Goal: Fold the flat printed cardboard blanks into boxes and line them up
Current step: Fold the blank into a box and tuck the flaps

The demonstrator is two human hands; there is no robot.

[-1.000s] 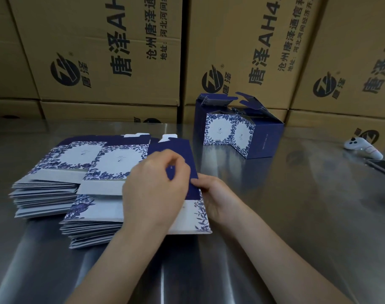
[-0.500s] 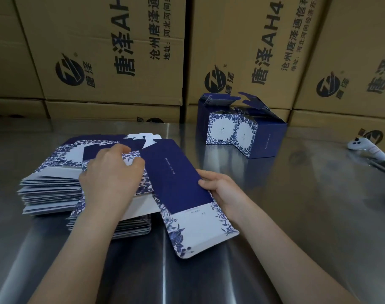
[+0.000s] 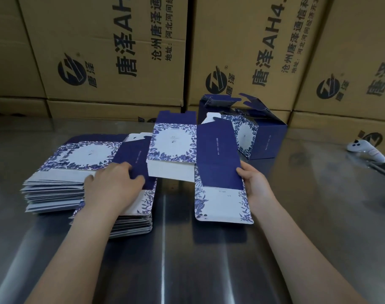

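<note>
Head view, single entry list.

- Right hand: thumb on top, fingers underneath, pinching the right edge of a flat blank.
- Flat blank: unfolded, with a navy panel at the thumb, a white floral flap toward the wrist, and a floral-wreath panel on the side toward the left hand. It is held just off the steel table, with its shadow on the metal below. It lies between the two hands, and its left panel reaches over the far end of the near stack.
- Left hand: palm down on the near stack, fingers lightly bent and spread. The fingertips and thumb lie on the navy panel of the top sheet, and nothing is gripped.
- Far stack: more flat blanks, just left of the left hand and touching the near stack. Its top sheet shows a floral wreath.
- Folded boxes: navy with floral faces and top flaps standing open. They sit beyond the right hand's fingertips, partly hidden behind the held blank.
- Shipping cartons: brown, printed in black, forming a wall beyond both hands.
- White controller: well to the right of the right hand, on the table.
- Dark flat device: just beside the controller, at the frame edge. Its type cannot be told.
</note>
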